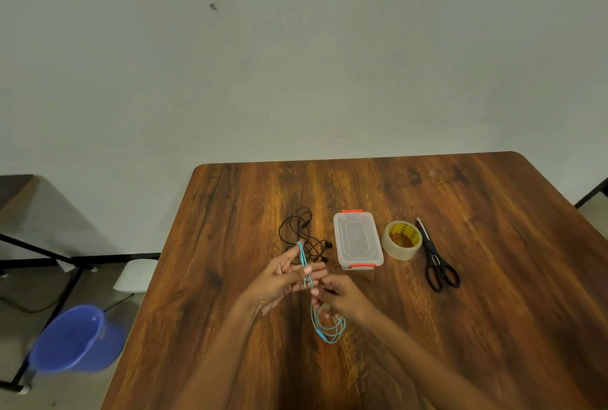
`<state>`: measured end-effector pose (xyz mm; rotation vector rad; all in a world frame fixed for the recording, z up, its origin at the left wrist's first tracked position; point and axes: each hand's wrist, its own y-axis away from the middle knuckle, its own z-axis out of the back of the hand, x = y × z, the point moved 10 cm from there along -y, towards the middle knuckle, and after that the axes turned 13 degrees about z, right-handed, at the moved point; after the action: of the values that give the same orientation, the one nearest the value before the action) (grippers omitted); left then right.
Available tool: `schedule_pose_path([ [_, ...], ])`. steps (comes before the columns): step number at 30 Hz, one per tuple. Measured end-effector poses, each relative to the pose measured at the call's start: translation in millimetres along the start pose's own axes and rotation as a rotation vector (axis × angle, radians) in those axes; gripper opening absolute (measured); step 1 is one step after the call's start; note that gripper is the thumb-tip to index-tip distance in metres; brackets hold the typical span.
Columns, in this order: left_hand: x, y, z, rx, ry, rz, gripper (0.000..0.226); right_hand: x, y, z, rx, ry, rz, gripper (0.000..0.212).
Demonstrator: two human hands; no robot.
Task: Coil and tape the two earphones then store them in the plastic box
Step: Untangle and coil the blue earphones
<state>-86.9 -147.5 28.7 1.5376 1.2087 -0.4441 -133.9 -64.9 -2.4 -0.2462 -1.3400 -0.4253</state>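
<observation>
Coiling the blue earphone (304,261): cord runs up along the extended fingers of the left hand (284,278), over the fingertips, and back down past the palm. Left fingers mostly straight, serving as a former, with the cord laid on them. Right hand (342,297) sits just beside and below the left, fingers curled, pinching the cord; the slack hangs under it in several loose loops (329,327) close above the table (493,311).

Handling, judged: cord is thin, light and limp, with no stiffness to hold shape, so wraps will likely spring off the fingers if tension drops. Best held at the crossing of the wraps, not at the buds or plug, which are small and could strain at their joints.

Black earphone (304,238) lies in an untidy tangle on the table just beyond the left fingertips, not yet coiled. Box (358,240), clear with red clasps and lid on, stands beyond the right hand, just beside the black tangle. Tape (402,239) is further right, then scissors (437,261), well apart from both hands.
</observation>
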Motion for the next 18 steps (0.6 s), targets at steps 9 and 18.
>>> schedule_pose_path([
  [9, 0, -6, 20, -0.189, 0.012, -0.081, 0.072, 26, -11, 12, 0.028, 0.57, 0.098, 0.012],
  [18, 3, -6, 8, -0.174, -0.283, -0.074, 0.039, 49, -16, 14, 0.06, 0.855, 0.231, 0.016],
])
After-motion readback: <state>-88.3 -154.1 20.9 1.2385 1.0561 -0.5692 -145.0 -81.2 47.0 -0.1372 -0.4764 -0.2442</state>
